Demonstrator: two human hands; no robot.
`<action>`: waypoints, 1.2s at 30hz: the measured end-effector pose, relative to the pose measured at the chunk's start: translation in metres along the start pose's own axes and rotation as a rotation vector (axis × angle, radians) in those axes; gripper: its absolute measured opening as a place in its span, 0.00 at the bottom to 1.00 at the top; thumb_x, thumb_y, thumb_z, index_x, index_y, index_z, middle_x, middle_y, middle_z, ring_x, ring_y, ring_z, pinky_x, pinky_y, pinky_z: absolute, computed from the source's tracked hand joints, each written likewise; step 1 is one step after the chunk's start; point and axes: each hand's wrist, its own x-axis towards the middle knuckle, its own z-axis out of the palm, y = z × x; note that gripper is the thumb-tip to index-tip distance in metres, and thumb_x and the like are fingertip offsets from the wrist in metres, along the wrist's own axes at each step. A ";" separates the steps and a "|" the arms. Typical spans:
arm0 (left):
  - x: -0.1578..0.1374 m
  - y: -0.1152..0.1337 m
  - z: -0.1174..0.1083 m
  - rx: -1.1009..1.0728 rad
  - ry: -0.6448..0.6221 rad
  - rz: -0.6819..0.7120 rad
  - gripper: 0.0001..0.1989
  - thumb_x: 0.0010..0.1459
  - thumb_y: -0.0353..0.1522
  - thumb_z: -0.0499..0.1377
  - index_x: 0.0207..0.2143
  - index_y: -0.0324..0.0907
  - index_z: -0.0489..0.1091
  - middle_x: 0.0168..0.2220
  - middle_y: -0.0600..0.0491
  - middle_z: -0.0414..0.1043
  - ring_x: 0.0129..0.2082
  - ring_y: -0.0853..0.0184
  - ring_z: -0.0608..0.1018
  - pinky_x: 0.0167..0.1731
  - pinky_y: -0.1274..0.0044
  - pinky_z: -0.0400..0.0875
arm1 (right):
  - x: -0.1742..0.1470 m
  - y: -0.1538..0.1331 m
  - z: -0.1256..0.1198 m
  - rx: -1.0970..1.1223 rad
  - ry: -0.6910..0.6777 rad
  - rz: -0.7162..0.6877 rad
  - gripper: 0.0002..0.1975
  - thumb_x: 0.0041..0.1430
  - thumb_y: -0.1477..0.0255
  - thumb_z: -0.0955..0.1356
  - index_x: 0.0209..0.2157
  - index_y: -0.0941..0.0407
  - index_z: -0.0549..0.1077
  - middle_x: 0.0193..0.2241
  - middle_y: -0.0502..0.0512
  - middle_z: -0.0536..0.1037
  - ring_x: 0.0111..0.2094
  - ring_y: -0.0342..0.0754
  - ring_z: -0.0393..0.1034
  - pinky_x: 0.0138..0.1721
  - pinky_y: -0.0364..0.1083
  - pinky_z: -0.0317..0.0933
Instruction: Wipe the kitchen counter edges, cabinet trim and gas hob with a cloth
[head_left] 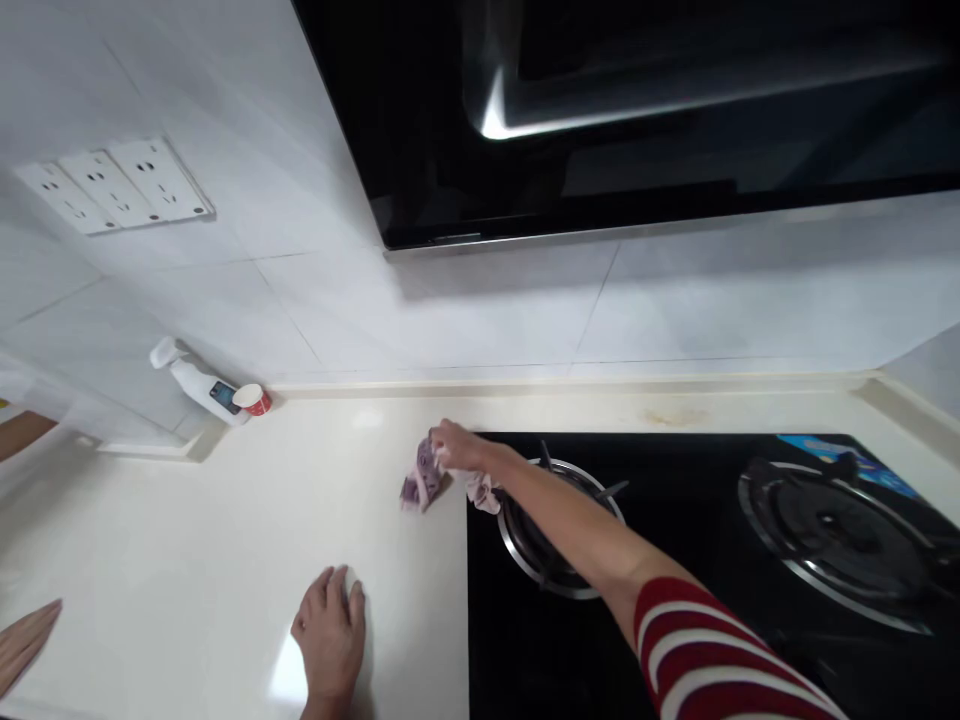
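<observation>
A purple and pale pink cloth is bunched under my right hand, whose fingers are closed around it. This hand is on the white countertop just beyond the left back corner of the black gas stove. A paler end of the cloth trails over the stove's edge, close to the left burner. My right forearm, in a red and white striped sleeve, crosses above that burner and hides part of it. My left hand rests palm down on the countertop, fingers slightly apart and holding nothing.
A white spray bottle and a red and white paper cup stand in the back left corner. Another person's hand shows at the left edge. A black range hood overhangs the stove. The right burner has a dark grate.
</observation>
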 end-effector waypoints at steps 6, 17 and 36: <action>-0.001 0.004 -0.002 0.026 -0.029 -0.024 0.21 0.68 0.42 0.47 0.53 0.43 0.72 0.57 0.42 0.71 0.59 0.56 0.70 0.56 0.61 0.61 | -0.035 0.039 -0.017 0.049 -0.307 -0.079 0.23 0.45 0.66 0.76 0.47 0.47 0.80 0.49 0.54 0.73 0.53 0.57 0.66 0.53 0.53 0.60; 0.001 0.005 -0.007 -0.002 -0.063 -0.056 0.23 0.67 0.44 0.46 0.54 0.44 0.71 0.58 0.42 0.69 0.59 0.53 0.70 0.58 0.58 0.61 | -0.021 0.074 -0.031 -0.019 -0.293 0.134 0.14 0.41 0.74 0.77 0.35 0.53 0.79 0.55 0.57 0.67 0.56 0.63 0.59 0.54 0.60 0.60; 0.003 0.009 -0.009 0.002 -0.115 -0.111 0.25 0.68 0.46 0.43 0.56 0.44 0.70 0.60 0.43 0.67 0.62 0.53 0.66 0.61 0.57 0.56 | -0.085 0.192 -0.064 0.121 -0.234 0.412 0.22 0.46 0.70 0.75 0.46 0.50 0.81 0.50 0.53 0.79 0.48 0.54 0.73 0.48 0.45 0.67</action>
